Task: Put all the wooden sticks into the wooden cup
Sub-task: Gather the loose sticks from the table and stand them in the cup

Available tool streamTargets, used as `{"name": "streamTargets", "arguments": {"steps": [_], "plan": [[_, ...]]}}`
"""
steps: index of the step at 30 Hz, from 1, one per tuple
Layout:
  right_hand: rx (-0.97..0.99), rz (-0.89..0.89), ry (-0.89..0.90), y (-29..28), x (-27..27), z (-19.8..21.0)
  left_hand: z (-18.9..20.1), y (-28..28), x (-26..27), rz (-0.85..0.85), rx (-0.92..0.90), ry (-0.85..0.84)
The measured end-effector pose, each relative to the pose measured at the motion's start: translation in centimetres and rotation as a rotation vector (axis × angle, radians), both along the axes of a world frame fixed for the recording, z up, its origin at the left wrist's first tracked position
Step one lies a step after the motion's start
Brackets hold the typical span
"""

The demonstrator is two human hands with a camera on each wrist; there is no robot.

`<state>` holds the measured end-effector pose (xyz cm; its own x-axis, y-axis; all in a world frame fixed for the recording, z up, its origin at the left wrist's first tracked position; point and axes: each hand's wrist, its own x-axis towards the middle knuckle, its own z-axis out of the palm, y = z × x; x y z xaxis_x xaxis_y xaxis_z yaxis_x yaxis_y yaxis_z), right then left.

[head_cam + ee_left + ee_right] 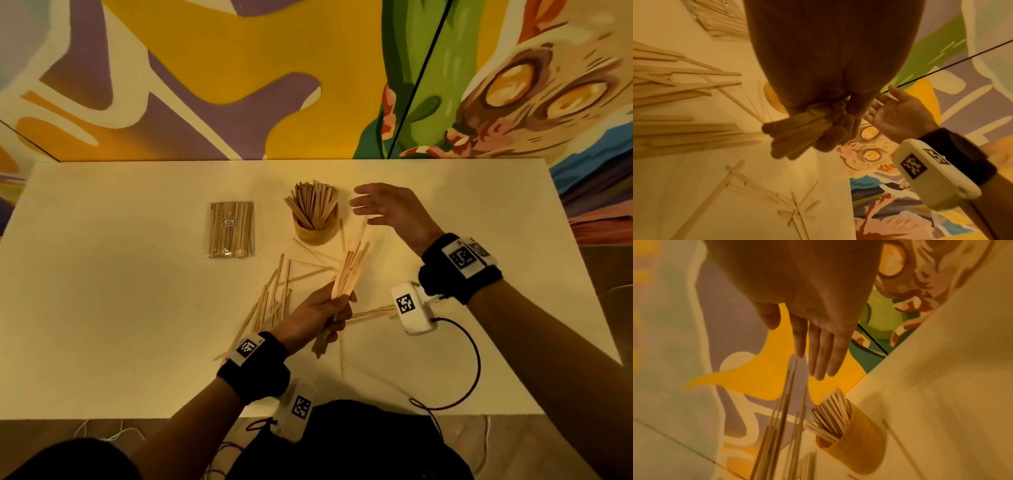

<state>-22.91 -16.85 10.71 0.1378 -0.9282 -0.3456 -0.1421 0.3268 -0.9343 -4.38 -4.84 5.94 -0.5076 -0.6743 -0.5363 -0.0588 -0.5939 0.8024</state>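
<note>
While left hand [317, 317] grips sticks [351, 274], right hand [387, 209] open, sealed packet [231, 229] beside cup [317, 230]

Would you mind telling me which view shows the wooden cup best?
The head view: the whole wooden cup stands upright, full of sticks. The right wrist view shows it close but blurred. The left wrist view shows only an edge behind the left hand.
</note>
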Motion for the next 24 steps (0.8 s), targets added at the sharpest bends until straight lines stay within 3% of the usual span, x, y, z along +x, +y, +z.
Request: {"name": "streamTargets", "arguments": {"steps": [4,6,11,15,18,20,24], "plan": [[0.054,0.434,0.231,1.9,1.8,-1.2,0.7,-0.1,-0.6,0.004,0.037,0.022],[0.086,0.518,0.240,3.1,2.4,-1.9,0.9,-0.2,-0.8,0.012,0.045,0.017],[0.116,0.367,0.138,2.8,1.8,-1.9,1.2,-0.2,-0.8,0.031,0.026,-0.006],[0.151,0.470,0.145,3.5,2.5,-2.0,1.2,-0.7,-0.7,0.068,0.054,-0.029],[0.145,0.244,0.080,3.0,2.2,-2.3,0.8,-1.4,-0.4,0.245,0.074,0.008],[0.252,0.093,-0.016,2.9,1.7,-2.5,0.7,-2.4,0.3,0.445,0.045,0.104],[0.603,0.261,-0.059,6.6,2.4,-3.8,0.7,-4.0,1.5,0.615,-0.170,0.152]]}}
